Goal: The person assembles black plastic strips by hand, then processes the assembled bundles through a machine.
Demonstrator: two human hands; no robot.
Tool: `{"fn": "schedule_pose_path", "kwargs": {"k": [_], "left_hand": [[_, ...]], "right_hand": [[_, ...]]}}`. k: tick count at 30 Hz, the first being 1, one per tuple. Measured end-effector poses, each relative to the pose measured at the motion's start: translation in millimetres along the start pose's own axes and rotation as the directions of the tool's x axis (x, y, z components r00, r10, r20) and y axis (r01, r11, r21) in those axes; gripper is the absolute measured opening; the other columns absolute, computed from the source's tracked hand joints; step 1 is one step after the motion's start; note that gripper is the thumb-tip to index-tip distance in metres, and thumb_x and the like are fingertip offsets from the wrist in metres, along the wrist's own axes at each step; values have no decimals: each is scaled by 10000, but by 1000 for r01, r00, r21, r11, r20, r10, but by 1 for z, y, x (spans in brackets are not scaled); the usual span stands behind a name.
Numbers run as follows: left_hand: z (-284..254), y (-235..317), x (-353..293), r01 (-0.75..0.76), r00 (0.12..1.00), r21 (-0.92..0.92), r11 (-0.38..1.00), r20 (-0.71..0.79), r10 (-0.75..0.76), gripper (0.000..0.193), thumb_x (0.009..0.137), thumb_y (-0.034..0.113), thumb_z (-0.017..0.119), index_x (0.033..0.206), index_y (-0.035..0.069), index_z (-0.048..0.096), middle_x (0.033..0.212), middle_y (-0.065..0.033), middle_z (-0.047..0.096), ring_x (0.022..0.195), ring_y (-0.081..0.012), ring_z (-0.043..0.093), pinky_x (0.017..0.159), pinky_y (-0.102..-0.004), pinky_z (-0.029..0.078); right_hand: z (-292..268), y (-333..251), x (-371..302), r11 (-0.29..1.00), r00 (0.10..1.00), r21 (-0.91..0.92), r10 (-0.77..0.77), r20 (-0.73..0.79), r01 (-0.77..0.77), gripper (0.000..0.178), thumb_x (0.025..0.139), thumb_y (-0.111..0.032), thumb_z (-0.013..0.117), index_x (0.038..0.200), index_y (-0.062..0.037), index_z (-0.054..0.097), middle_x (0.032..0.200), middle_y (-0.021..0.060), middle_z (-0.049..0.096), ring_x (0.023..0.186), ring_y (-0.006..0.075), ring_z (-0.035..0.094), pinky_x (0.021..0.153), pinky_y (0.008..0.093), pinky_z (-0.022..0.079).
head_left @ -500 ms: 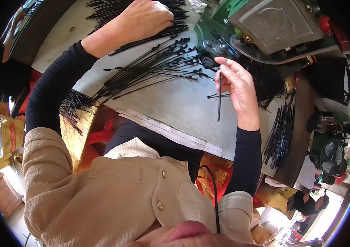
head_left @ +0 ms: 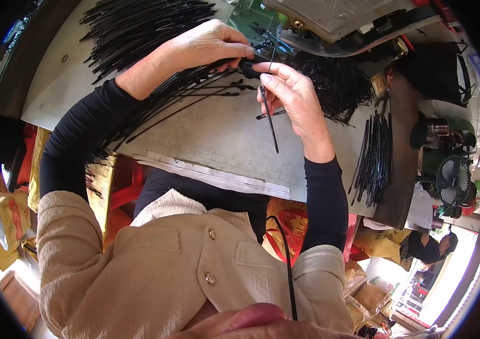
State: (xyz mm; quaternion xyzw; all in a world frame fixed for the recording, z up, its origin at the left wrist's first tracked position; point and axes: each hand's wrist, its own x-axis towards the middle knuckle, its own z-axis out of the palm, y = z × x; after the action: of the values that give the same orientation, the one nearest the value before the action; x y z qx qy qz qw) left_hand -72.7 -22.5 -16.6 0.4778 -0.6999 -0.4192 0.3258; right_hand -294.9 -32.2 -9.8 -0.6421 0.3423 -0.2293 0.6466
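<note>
Head view: near the upper centre of the frame, the right hand (head_left: pixel 295 99) pinches a thin black rod (head_left: pixel 270 124) between thumb and fingers, its lower end slanting down over the grey table (head_left: pixel 217 138). Just to its left, the left hand (head_left: pixel 206 46) has its fingers bent, thumb and fingertips close to a small dark piece (head_left: pixel 249 69); whether it grips that piece cannot be told. A broad pile of black rods (head_left: pixel 141 31) lies at upper left, a tangled black heap (head_left: pixel 333 82) right of centre, and a smaller bundle (head_left: pixel 374 158) farther right.
</note>
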Motion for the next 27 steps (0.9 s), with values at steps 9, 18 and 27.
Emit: {"fn": "schedule_pose_path", "kwargs": {"k": [9, 18, 27], "left_hand": [[3, -2, 0, -29, 996, -61, 998, -84, 24, 308, 944, 267, 557, 967, -23, 657, 627, -10, 558, 499, -59, 499, 464, -208, 405], [5, -2, 5, -29, 994, -34, 999, -103, 26, 304, 943, 274, 558, 950, -14, 657, 628, -4, 554, 495, -56, 487, 460, -206, 384], [4, 5, 2, 29, 995, -116, 993, -89, -40, 312, 937, 284, 566, 952, -12, 663, 580, -3, 530, 439, -43, 452, 396, -199, 338]], "right_hand": [[1, -3, -1, 999, 1000, 39, 10, 0, -10, 300, 923, -165, 533, 1149, 32, 552, 720, 62, 606, 511, 109, 574, 486, 212, 471], [1, -4, 2, 999, 1000, 45, -12, -8, 13, 297, 924, -168, 533, 1143, 31, 552, 716, 61, 601, 505, 108, 577, 464, 209, 457], [1, -2, 2, 1000, 1000, 11, 15, -18, -14, 306, 923, -176, 534, 1148, 30, 552, 718, 59, 604, 500, 104, 575, 450, 202, 445]]}}
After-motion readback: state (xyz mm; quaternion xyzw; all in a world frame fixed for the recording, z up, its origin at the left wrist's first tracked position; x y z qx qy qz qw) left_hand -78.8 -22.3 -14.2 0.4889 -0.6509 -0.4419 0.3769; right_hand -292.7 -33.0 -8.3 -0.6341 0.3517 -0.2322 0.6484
